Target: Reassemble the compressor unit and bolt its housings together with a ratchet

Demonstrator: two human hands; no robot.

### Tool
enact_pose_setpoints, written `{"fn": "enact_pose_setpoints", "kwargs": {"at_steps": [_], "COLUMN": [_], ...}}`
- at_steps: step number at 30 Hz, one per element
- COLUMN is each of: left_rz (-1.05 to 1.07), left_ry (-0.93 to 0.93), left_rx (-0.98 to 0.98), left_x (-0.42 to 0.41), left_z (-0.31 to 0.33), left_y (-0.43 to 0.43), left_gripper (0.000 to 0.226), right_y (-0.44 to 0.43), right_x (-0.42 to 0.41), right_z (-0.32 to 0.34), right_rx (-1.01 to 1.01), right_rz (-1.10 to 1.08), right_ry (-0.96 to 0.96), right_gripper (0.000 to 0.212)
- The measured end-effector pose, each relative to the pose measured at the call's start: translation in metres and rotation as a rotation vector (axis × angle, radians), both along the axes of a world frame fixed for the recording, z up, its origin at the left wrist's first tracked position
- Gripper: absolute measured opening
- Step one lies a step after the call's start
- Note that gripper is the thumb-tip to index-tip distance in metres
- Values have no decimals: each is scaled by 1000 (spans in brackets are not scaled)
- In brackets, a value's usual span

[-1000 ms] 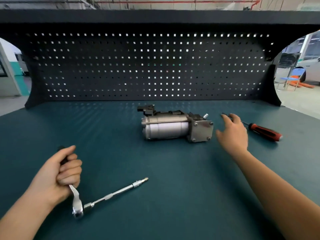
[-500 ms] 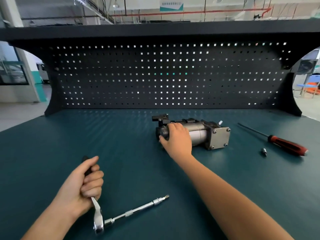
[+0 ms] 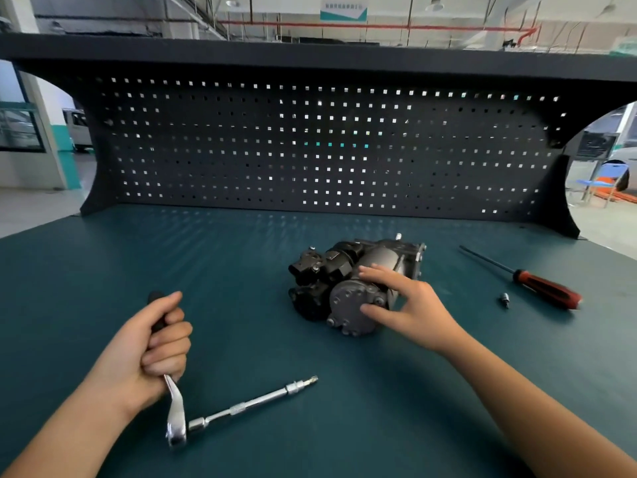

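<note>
The compressor unit (image 3: 346, 305) lies on the green bench top (image 3: 241, 270), with its round bolted end cap turned toward me and its black block on the left. My right hand (image 3: 413, 305) holds its silver cylinder, fingers over the top and thumb against the end cap. Nearer me on the left, my left hand (image 3: 155, 346) grips the black handle of the ratchet (image 3: 175, 419). The ratchet's head rests on the bench, and a long extension bar (image 3: 248, 403) points from it up and to the right.
A red-handled screwdriver (image 3: 544, 291) lies to the right of the compressor, with a small loose bit (image 3: 504, 300) beside it. A dark pegboard (image 3: 310, 150) stands along the back of the bench under a shelf.
My right hand went from near the screwdriver to the compressor and took hold of it. The unit has swung round, so its end cap now faces me. The left hand keeps the ratchet.
</note>
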State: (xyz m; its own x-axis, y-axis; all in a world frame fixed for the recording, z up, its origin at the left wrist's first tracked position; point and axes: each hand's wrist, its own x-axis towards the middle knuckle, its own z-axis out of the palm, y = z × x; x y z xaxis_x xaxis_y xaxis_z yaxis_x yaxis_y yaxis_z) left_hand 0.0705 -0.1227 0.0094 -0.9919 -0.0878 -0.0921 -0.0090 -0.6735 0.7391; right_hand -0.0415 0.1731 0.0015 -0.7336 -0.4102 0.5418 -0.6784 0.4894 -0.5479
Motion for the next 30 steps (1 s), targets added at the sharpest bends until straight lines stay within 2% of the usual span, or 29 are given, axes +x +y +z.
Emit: {"fn": "enact_pose_setpoints", "kwargs": {"at_steps": [2,4,6,8,9,12,13,15,16,21,25,30], "left_rz": [7,52,128,211,243,282,284,291,298,333,352,382], "left_ry": [16,54,131,200,223,252,260,263,259,254,266,227], "left_rx": [-4,-25,-56,-88,-92,-39,-15,25,39,89,94,114], "left_x": [2,5,9,13,16,21,22,26,28,33,28,24], "left_z": [2,5,6,5,4,3,3,4,3,2,4,0], "left_y": [3,11,24,43,54,82,89,100,104,111,117,120], "left_gripper": [63,55,46,45,44,42,42,42,42,42,41,52], "right_y": [8,9,7,3,-1,-14,-18,-24,-26,-23,-24,-21], "right_x": [6,12,16,22,26,43,49,63,67,69,68,64], "right_z": [-5,-12,-16,-17,-18,-15,-15,-14,-13,-6,-6,-7], "right_rx": [7,120,144,36,-80,-544,-583,-591,-625,-781,-840,-894], "right_rz": [10,-39,-106,-206,-266,-327,-285,-119,-39,133,163,166], "right_ry": [-31,-11,-10,-49,-105,-506,-651,-883,-940,-941,-910,-928], "right_gripper": [56,71,79,73,60,16,10,20,24,26,19,18]}}
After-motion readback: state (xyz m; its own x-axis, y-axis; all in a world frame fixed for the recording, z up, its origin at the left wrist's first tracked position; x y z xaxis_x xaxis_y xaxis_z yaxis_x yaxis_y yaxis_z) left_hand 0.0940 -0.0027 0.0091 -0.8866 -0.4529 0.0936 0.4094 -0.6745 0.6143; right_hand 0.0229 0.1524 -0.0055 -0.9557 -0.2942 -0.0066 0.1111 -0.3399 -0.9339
